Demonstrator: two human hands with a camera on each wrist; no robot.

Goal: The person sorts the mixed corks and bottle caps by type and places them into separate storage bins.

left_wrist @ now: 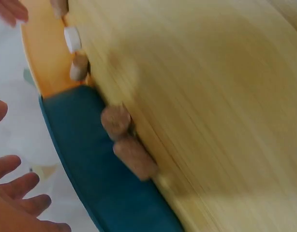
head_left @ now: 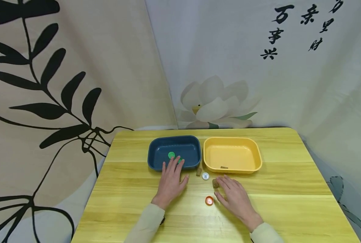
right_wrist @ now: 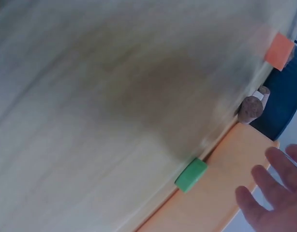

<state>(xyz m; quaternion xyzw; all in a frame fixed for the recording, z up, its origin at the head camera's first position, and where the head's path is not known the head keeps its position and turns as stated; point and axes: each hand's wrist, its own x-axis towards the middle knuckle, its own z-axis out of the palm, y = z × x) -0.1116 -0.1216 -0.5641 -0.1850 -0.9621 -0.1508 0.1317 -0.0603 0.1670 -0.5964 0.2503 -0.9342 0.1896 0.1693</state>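
My left hand (head_left: 170, 185) reaches over the front rim of the dark blue tray (head_left: 152, 158), fingers straight and spread. A round green cap (head_left: 171, 155) lies in that tray just past the fingertips; another green piece (head_left: 180, 161) shows partly between them. My right hand (head_left: 236, 200) hovers low at the table, thumb apart from the extended fingers, with a brown cork (head_left: 215, 183) right at its fingertips. An orange-red cap (head_left: 209, 200) lies left of its thumb. In both wrist views the hands have loose fingers and nothing between them.
A yellow tray (head_left: 257, 158) stands right of the blue one, with a small brown piece (head_left: 224, 167) inside. Before the gap between the trays lie a cork (head_left: 198, 172) and a white cap (head_left: 205, 176). Patterned cloth (head_left: 122, 67) hangs behind the wooden table (head_left: 122, 202).
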